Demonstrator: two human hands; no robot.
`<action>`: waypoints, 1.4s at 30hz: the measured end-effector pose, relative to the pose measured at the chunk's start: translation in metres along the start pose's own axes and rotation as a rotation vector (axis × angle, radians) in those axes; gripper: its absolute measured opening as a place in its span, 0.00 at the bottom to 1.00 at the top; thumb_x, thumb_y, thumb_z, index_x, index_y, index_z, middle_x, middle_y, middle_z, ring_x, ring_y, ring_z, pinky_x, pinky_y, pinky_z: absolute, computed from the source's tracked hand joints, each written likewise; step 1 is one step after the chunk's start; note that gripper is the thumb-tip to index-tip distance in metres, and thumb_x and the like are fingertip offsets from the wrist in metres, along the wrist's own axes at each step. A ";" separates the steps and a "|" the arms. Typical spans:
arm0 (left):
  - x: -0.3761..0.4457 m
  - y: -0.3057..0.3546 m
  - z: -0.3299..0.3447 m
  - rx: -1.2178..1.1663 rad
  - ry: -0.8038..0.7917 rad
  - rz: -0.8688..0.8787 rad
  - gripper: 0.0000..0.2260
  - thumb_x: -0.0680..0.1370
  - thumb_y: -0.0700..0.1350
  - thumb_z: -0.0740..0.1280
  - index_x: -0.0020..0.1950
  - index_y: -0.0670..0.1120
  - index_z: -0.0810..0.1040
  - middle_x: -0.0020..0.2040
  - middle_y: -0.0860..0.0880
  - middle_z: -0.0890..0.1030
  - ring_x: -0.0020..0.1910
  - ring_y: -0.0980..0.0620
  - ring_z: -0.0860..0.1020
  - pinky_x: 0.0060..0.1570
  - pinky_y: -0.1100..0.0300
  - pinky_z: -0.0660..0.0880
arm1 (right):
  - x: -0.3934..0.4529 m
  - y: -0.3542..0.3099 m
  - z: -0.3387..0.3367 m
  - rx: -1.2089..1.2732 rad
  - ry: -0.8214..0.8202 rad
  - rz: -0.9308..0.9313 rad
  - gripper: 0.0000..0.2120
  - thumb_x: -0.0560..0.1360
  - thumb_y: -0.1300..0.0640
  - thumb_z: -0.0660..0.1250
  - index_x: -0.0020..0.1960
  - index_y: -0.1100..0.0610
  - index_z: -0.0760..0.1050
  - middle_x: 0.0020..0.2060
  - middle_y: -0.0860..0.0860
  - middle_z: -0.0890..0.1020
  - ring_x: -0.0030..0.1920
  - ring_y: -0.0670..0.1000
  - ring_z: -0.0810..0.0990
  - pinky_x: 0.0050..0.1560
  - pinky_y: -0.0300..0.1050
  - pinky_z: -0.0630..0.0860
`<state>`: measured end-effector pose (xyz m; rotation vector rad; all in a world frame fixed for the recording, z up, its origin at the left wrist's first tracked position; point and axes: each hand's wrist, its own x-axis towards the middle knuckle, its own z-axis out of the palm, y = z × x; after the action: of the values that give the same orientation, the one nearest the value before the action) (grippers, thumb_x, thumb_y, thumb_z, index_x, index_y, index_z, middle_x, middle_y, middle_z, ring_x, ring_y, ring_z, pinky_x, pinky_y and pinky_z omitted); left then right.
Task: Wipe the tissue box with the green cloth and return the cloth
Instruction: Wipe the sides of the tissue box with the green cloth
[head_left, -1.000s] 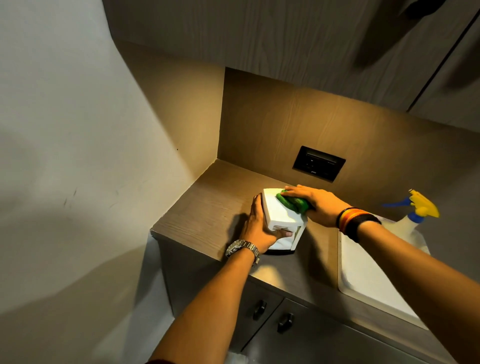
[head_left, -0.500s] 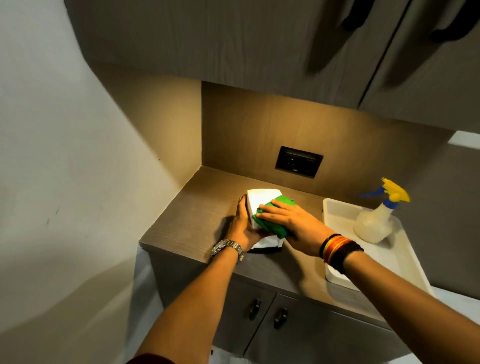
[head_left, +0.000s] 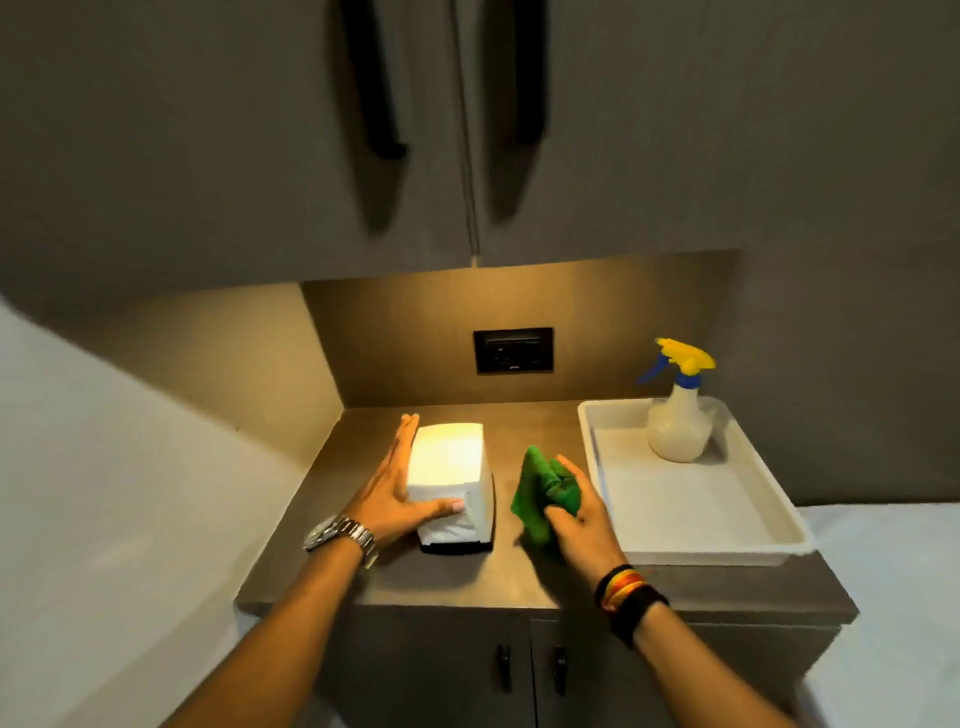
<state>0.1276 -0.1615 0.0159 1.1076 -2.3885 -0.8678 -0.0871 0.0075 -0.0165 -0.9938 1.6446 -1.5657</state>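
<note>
Two hands working: left hand (head_left: 390, 498) flat, open vs white rectangular tissue box (head_left: 451, 483) on brown tabletop (head_left: 452, 577) to steady it, right hand (head_left: 576, 514) grip closed round bunched green cloth (head_left: 543, 493), beside box, likely bound for white tray (head_left: 779, 540).

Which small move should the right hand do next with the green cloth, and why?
Probably carry the green cloth rightward to the white tray and set it down. The right hand holds it bunched, clear of the tissue box, which the left hand touches.

spray btl (head_left: 678, 415) in white tray (head_left: 769, 512), wall outlet (head_left: 512, 350)
</note>
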 end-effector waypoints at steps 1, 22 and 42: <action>0.003 0.009 -0.003 0.068 0.001 0.029 0.55 0.65 0.74 0.70 0.82 0.58 0.43 0.83 0.55 0.44 0.81 0.52 0.48 0.77 0.44 0.54 | 0.001 0.003 0.006 0.053 0.044 0.028 0.32 0.74 0.71 0.62 0.75 0.51 0.63 0.67 0.54 0.74 0.64 0.52 0.74 0.53 0.30 0.73; 0.038 0.044 0.034 0.455 -0.040 0.050 0.29 0.81 0.57 0.45 0.82 0.50 0.53 0.81 0.53 0.53 0.81 0.55 0.49 0.78 0.59 0.43 | 0.002 0.048 0.092 -0.125 0.051 -0.029 0.38 0.75 0.65 0.60 0.78 0.39 0.51 0.78 0.42 0.58 0.78 0.47 0.55 0.76 0.54 0.60; 0.041 0.043 0.034 0.468 -0.067 0.037 0.28 0.81 0.57 0.45 0.82 0.52 0.53 0.82 0.54 0.53 0.81 0.56 0.49 0.77 0.61 0.43 | 0.065 0.030 0.063 0.037 -0.085 0.047 0.38 0.71 0.69 0.60 0.73 0.39 0.62 0.71 0.47 0.72 0.70 0.54 0.70 0.70 0.60 0.70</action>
<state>0.0594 -0.1593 0.0222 1.2035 -2.7395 -0.3387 -0.0675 -0.0804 -0.0484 -0.9813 1.5643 -1.4973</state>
